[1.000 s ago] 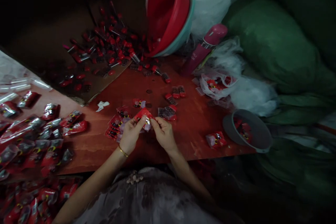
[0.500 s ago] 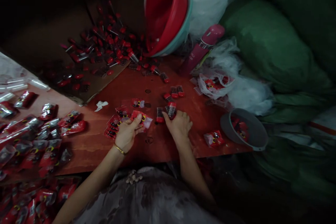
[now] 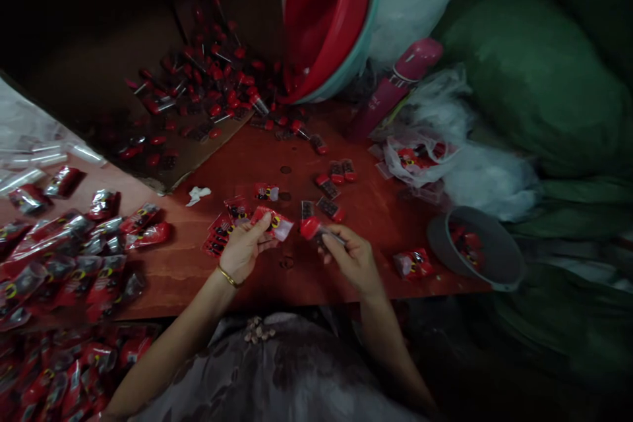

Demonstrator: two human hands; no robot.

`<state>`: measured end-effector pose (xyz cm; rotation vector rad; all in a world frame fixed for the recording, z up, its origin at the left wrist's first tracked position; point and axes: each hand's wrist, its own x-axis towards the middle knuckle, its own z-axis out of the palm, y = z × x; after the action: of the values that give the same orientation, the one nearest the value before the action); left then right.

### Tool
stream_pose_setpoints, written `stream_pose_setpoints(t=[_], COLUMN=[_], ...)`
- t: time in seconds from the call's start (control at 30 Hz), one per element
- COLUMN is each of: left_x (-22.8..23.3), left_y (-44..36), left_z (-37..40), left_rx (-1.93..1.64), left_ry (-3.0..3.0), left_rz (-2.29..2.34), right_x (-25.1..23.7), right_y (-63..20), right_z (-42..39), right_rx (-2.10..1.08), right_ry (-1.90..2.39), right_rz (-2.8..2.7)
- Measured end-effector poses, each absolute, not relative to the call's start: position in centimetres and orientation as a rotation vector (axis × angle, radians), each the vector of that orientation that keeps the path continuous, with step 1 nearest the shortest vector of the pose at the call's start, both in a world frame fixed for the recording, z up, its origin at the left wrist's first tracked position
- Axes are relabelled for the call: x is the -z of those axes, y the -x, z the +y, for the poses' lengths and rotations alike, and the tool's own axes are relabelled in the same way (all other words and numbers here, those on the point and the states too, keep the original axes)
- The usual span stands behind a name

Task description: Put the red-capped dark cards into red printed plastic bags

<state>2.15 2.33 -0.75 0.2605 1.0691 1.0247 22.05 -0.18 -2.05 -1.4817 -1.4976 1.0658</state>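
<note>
A red table [image 3: 188,283] spanned a dim, crowded room, its near edge in front of a worker in a patterned garment [image 3: 277,369]. Over that edge, the right hand [image 3: 350,260] pinched a vial [image 3: 316,231] by its clear body, thumb and fingers closed, the red cap pointing left. Just left of the vial, and apart from it, a red packet [image 3: 277,225] was held in the left hand [image 3: 241,254], thumb pressed on top and fingers beneath; whether its mouth was parted could not be made out. The vial looked light, stiff and slick, best held round the body; the packet appeared thin, limp and slippery, best nipped at an edge.

Farther left of the vial lay more packets [image 3: 216,235], then a heap of bulging packs [image 3: 103,287]. To its right sat a lone pack [image 3: 414,264] and a grey tub [image 3: 499,250]. Just beyond the vial, loose vials [image 3: 330,209] crowded the way forward. Well beyond it stood a leaning pink flask [image 3: 395,89], a carton [image 3: 190,161] spilling similar pieces, a tipped red basin [image 3: 316,20] and, off right, green sacks [image 3: 534,79].
</note>
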Motion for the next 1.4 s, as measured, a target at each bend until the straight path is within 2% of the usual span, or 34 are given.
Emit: stream_pose_setpoints(t=[0.07,0.23,0.63,0.7,0.87,1.03,1.2,1.4], left_x=[0.7,0.1,0.8,1.1,1.4,1.3,1.8,2.0], left_y=[-2.2,-2.5,-2.9,-3.3,-3.9,-3.7,-3.5,-3.4], left_z=[2.3,2.1,1.6,1.3,0.8,0.9,1.0,0.3], left_rx=[-1.018,-1.012,-1.065,-1.082,-1.082,-1.083,-1.112,-0.997], left_ry=[-0.299,-0.390,-0.594,-0.612,-0.538,-0.483,-0.598,-0.606], left_rz=[1.084,1.124,1.052,1.029,1.058,0.972,0.940,0.839], right_x=[1.2,0.6,2.4,2.6,3.0,2.8,2.9,3.9], right_y=[-21.8,-20.7,-19.3,-18.7,-16.9,-16.1,-15.0,-13.8], right_z=[-1.1,-1.3,-1.3,-1.4,-1.5,-1.1,-1.1,-1.6], right_rx=[-1.195,-1.269,-1.376,-1.325,-0.963,-1.297,-1.289,-1.506], right_ry=[1.414,1.359,1.311,1.312,1.408,1.280,1.280,1.115], right_rz=[-1.477,-1.517,-1.343,-1.355,-1.403,-1.365,-1.267,-0.976])
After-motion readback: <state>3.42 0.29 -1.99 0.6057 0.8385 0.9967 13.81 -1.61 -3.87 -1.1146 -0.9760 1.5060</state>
